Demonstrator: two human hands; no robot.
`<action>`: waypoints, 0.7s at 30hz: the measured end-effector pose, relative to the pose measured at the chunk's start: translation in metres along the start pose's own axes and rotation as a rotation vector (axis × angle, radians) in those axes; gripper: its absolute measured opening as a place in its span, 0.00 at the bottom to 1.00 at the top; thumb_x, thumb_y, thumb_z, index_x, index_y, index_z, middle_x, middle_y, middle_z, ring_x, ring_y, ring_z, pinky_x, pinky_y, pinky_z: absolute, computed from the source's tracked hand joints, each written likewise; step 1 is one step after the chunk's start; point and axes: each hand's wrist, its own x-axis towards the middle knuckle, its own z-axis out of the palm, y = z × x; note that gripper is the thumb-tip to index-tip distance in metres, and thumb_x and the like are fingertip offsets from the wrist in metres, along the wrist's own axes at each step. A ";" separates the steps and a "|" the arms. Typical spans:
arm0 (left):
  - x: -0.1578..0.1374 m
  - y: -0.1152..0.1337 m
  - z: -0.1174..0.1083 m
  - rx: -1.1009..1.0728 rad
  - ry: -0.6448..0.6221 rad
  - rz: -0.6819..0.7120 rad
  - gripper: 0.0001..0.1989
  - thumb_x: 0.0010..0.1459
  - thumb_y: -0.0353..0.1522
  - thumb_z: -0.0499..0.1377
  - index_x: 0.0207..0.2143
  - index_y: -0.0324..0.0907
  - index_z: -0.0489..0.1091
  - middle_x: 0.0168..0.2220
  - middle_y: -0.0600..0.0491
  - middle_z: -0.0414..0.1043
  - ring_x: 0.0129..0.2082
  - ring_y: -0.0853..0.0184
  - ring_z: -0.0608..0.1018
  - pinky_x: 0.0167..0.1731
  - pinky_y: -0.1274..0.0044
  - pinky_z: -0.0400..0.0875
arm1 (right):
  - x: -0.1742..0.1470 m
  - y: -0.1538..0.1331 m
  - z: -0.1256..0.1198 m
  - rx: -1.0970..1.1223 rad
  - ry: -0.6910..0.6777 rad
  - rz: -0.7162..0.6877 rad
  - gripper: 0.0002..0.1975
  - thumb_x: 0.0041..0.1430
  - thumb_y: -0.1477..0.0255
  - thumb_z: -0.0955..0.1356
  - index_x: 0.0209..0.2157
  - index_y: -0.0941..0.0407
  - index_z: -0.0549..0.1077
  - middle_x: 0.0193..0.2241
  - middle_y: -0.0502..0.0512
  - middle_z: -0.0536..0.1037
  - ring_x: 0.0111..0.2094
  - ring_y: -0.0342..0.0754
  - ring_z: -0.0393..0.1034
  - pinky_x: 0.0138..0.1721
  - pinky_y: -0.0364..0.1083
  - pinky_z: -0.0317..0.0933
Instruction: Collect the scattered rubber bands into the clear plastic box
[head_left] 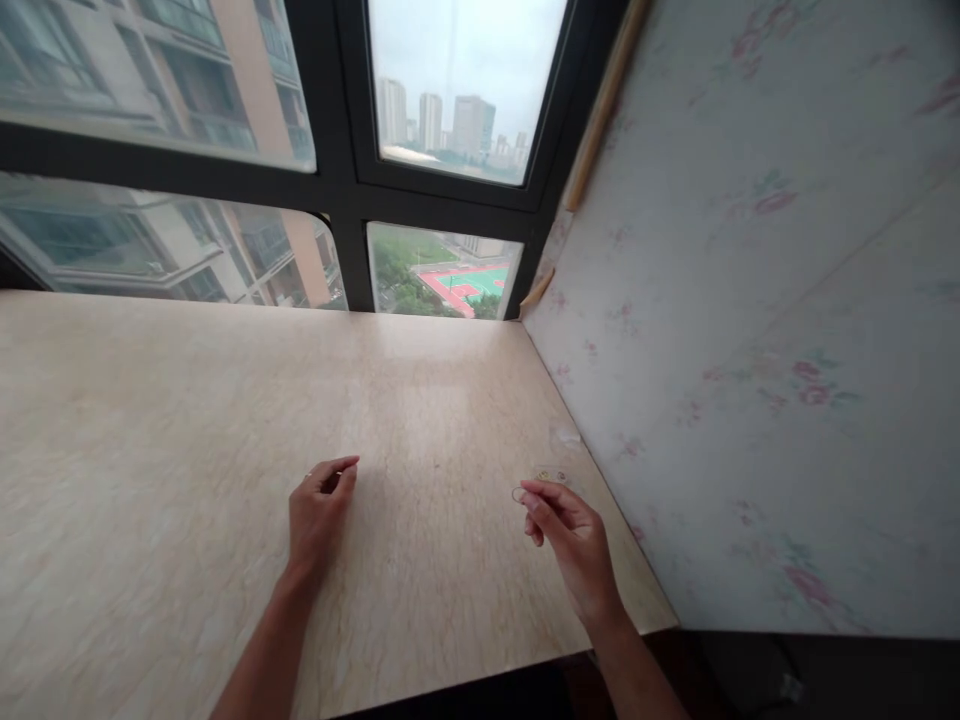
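Note:
My right hand [570, 540] is raised above the right part of the stone sill, thumb and forefinger pinched. Between those fingertips is a thin, small ring [517, 495], its hoop sticking out to the left. Just behind that hand lies a clear flat packet [551, 472] with a couple of tiny round pieces in it, partly covered by the fingers. My left hand [322, 505] is over the middle of the sill with its fingers curled and thumb and forefinger tips close together; nothing shows in them. A slim band [308, 475] sits on one of its fingers.
The pale marbled sill [150, 450] runs to a dark window frame [349, 240] at the back. On the right rises a floral-papered wall [712, 330]. A crumpled clear scrap [566, 437] lies by the wall's foot. The sill's front edge is near my forearms.

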 end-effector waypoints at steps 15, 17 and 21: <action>-0.001 0.005 0.003 0.138 0.034 -0.044 0.18 0.49 0.42 0.58 0.39 0.43 0.77 0.34 0.52 0.77 0.33 0.62 0.77 0.34 0.74 0.71 | 0.021 0.031 -0.087 -0.020 0.293 0.091 0.19 0.47 0.60 0.74 0.37 0.57 0.76 0.21 0.49 0.72 0.21 0.42 0.63 0.22 0.42 0.58; -0.001 0.005 0.003 0.140 0.043 -0.044 0.18 0.49 0.42 0.58 0.39 0.43 0.77 0.33 0.53 0.77 0.32 0.62 0.77 0.33 0.74 0.71 | 0.027 0.036 -0.091 -0.133 0.273 0.102 0.19 0.48 0.59 0.73 0.38 0.58 0.75 0.21 0.48 0.72 0.20 0.43 0.63 0.23 0.43 0.58; -0.001 0.003 0.004 0.143 0.054 -0.051 0.18 0.49 0.43 0.58 0.39 0.44 0.77 0.32 0.53 0.77 0.33 0.62 0.77 0.33 0.74 0.71 | 0.030 0.040 -0.100 -0.381 0.267 0.063 0.19 0.50 0.60 0.70 0.41 0.57 0.74 0.22 0.48 0.72 0.19 0.44 0.61 0.22 0.44 0.56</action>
